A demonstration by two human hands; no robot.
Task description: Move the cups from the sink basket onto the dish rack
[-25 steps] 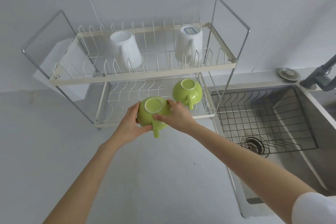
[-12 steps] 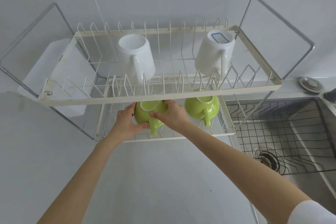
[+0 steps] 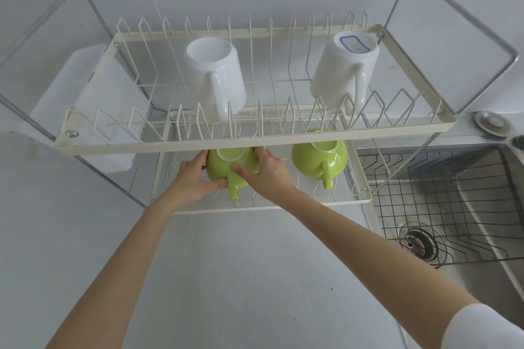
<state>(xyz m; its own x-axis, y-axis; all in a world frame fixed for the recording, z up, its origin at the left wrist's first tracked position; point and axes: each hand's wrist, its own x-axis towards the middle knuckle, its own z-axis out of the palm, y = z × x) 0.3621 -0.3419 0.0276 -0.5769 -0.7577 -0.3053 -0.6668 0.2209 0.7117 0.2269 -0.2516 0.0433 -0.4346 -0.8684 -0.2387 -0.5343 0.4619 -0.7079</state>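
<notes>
Both my arms reach forward and up, forearms bare, converging toward the middle. My left hand (image 3: pixel 192 176) is turned palm inward, fingers curled round the left side of the cup (image 3: pixel 226 167), thumb lying low along its near side. My right hand (image 3: pixel 269 176) mirrors it on the right, fingers over the far side, thumb pressed across the front just above the handle. The two thumbs almost meet. Both wrists are bent slightly back. A white sleeve (image 3: pixel 482 326) covers my right upper arm at the lower corner; my left arm shows bare skin only.
</notes>
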